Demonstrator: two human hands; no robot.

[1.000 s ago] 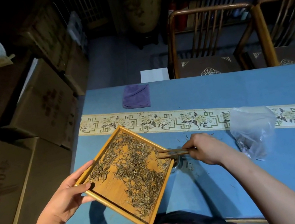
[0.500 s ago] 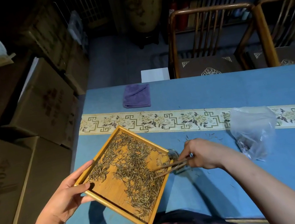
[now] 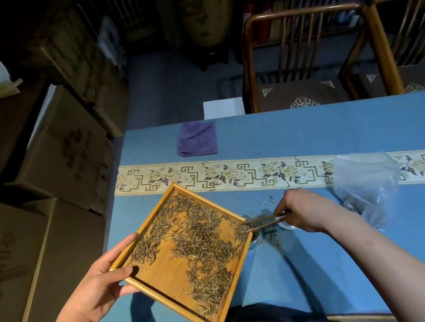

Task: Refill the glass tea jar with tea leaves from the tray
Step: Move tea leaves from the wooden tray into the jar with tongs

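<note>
At the lower centre of the frame the tray (image 3: 169,279) is held tilted above the worktop (image 3: 338,266) edge. It is gripped at its left corner by the left hand (image 3: 100,285), thumb over the rim, fingers beneath. Dry tea leaves (image 3: 198,245) are scattered across it, thickest toward its right corner. That corner is poised over the jar (image 3: 252,234), of which only part of a glass rim is seen; its fill cannot be told.

Right of centre, tongs (image 3: 264,221) are pinched together by the right hand (image 3: 303,210), their tips set among the leaves at the tray's corner.

The leaves are judged very light, brittle and prone to scatter, so small pinches or gentle sweeps are favoured. The jar is judged fragile and easily tipped. The tray is stiff and light, and is best kept held by its rim.

A few strays are seen on the blue cloth of the worktop. A crumpled bag (image 3: 366,185) lies at right on a patterned band (image 3: 264,174), and a purple cloth (image 3: 197,139) further back. Beyond, wooden chairs (image 3: 309,58) are seen at upper right, cartons (image 3: 63,158) at left, and a large urn (image 3: 206,5) at top centre in a dim room.
</note>
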